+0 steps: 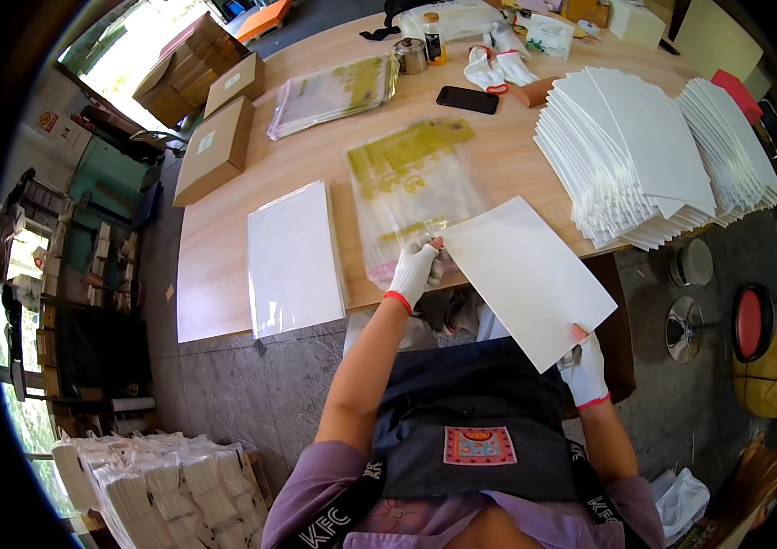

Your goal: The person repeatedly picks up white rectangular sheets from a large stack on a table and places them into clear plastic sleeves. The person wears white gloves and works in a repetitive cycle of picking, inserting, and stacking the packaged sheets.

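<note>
My left hand, in a white fingertip-less glove with a red cuff, is closed at the near edge of a clear plastic bag with a yellow-green printed band. Its thumb also meets the left corner of a white board. My right hand, gloved alike, grips that board by its near right corner, thumb on top and fingers underneath. The board is tilted over the table's front edge and lies partly above the bag. To the left lies a white board in a clear bag.
Tall stacks of white boards stand at the right of the wooden table. Plastic bags, a black phone, a metal pot and a bottle lie farther back. Cardboard boxes line the left edge.
</note>
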Available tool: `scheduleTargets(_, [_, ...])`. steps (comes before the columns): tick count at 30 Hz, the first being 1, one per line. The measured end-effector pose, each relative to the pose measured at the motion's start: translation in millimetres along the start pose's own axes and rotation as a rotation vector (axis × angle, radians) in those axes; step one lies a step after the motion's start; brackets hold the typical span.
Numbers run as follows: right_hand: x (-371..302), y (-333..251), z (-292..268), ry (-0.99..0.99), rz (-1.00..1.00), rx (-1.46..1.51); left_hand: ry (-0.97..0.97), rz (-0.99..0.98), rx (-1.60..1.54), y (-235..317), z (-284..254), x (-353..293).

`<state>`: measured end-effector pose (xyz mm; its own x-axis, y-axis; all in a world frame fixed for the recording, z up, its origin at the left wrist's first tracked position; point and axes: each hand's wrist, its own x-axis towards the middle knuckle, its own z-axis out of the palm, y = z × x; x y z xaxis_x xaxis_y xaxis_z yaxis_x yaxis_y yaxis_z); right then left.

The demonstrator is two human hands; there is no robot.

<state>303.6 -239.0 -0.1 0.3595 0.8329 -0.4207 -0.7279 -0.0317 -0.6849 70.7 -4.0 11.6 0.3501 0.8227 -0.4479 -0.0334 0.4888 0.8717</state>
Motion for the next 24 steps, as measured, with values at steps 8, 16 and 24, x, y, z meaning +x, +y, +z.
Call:
scheduleTargets(8, [-11.7, 2.1, 25.1, -0.047, 0.053, 0.055, 0.261, 0.522, -0.031, -36.9, 33.5, -14.7])
scheduleTargets(16, [-44.6, -5.9, 62.5, -0.108, 0.178, -0.085, -0.259, -0.063, -1.018, -109.7, 46.5, 2.3])
scheduleTargets(24, [36.7, 87.6, 60.4, -0.023, 0.330, 0.192, 0.196, 0.170, -0.492, -196.6, 55.5, -34.6])
